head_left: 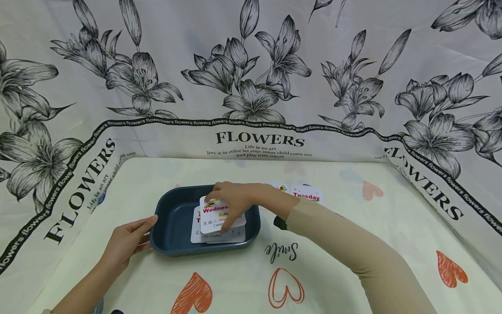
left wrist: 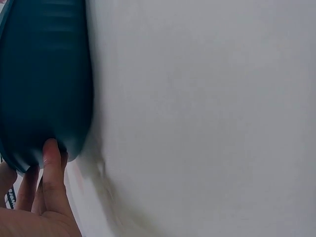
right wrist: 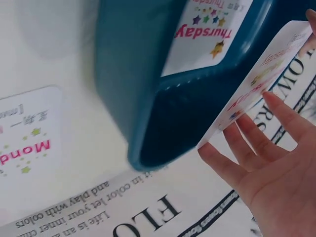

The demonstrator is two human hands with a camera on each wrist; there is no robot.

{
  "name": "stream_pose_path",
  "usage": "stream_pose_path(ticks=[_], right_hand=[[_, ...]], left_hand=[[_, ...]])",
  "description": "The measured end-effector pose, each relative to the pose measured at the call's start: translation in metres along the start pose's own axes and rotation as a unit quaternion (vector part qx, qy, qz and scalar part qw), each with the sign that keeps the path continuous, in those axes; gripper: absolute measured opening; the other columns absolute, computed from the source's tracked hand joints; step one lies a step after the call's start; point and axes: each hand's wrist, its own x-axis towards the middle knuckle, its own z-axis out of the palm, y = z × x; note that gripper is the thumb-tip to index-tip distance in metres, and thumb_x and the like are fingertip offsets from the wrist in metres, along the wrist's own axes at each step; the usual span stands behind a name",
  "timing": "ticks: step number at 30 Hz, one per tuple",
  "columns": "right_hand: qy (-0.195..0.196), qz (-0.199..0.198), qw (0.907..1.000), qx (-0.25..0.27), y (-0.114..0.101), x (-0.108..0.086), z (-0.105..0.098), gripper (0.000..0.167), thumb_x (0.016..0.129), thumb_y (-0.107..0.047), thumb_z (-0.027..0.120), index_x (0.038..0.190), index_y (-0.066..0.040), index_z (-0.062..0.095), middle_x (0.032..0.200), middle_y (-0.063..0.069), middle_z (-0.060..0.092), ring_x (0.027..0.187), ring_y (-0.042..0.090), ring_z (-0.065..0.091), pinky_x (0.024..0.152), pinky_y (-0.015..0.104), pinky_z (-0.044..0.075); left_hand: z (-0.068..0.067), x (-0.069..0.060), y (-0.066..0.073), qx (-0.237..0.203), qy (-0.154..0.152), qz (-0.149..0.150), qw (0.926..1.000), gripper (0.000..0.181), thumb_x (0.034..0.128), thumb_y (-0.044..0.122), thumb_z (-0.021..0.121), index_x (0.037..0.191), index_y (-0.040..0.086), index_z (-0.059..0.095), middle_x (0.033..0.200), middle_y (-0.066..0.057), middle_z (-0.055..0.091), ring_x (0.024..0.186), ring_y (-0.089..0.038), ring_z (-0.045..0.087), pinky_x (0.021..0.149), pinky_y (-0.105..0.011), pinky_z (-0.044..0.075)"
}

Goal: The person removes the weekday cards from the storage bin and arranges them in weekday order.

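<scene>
Pinching Wednesday card [head_left: 211, 219], right grip [head_left: 236, 199] overhangs Thursday card [right wrist: 200, 52] inside tray [head_left: 171, 224] left grip [head_left: 130, 237] pinches.

Open room left of the right hand [head_left: 233, 201]; cards below it.
Leftward from that hand, the bare floor of the tray [head_left: 172, 222] is free until the left hand [head_left: 129, 237] bars the end wall. Straight beneath, the Wednesday card [head_left: 219, 224] it holds and the lower cards [head_left: 196, 238] block the way down. Beyond it stand the far rim, a passable strip of desk [head_left: 219, 172], then upright flowered cloth [head_left: 164, 139]. Its forearm crosses the right rim; nearer the person, the desk leaves a way through.
</scene>
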Motion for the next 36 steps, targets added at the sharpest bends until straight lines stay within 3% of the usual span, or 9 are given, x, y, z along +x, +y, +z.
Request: stream_pose_path(ticks=[16,25,36], right_hand=[[0.031,0.055,0.997,0.046,0.034,-0.055,-0.009,0.079,0.067,-0.045,0.078,0.135,-0.029,0.043,0.135,-0.001,0.038,0.114,0.015,0.038,0.095,0.033,0.041],[0.057,0.085,0.9931,0.058,0.062,-0.087,0.0,0.079,0.066,-0.045,0.078,0.135,-0.03,0.043,0.133,-0.004,0.04,0.111,0.013,0.041,0.094,0.031,0.041],[0.059,0.113,0.9898,0.064,0.083,-0.113,0.01,0.079,0.066,-0.045,0.078,0.135,-0.026,0.045,0.133,-0.002,0.041,0.113,0.016,0.042,0.094,0.035,0.042]], left_hand=[[0.0,0.001,0.0,-0.002,-0.003,-0.007,1.0,0.078,0.0825,0.049,0.064,0.134,-0.005,0.042,0.088,0.014,0.063,0.073,-0.002,0.065,0.063,-0.023,0.055],[0.0,0.001,0.0,0.001,-0.002,-0.01,0.9999,0.078,0.0832,0.049,0.063,0.135,-0.005,0.041,0.09,0.014,0.062,0.073,-0.001,0.064,0.065,-0.024,0.055],[-0.001,0.003,-0.003,-0.004,-0.006,-0.009,0.9999,0.081,0.0806,0.051,0.064,0.135,-0.005,0.042,0.092,0.014,0.062,0.074,0.0,0.064,0.065,-0.024,0.055]])
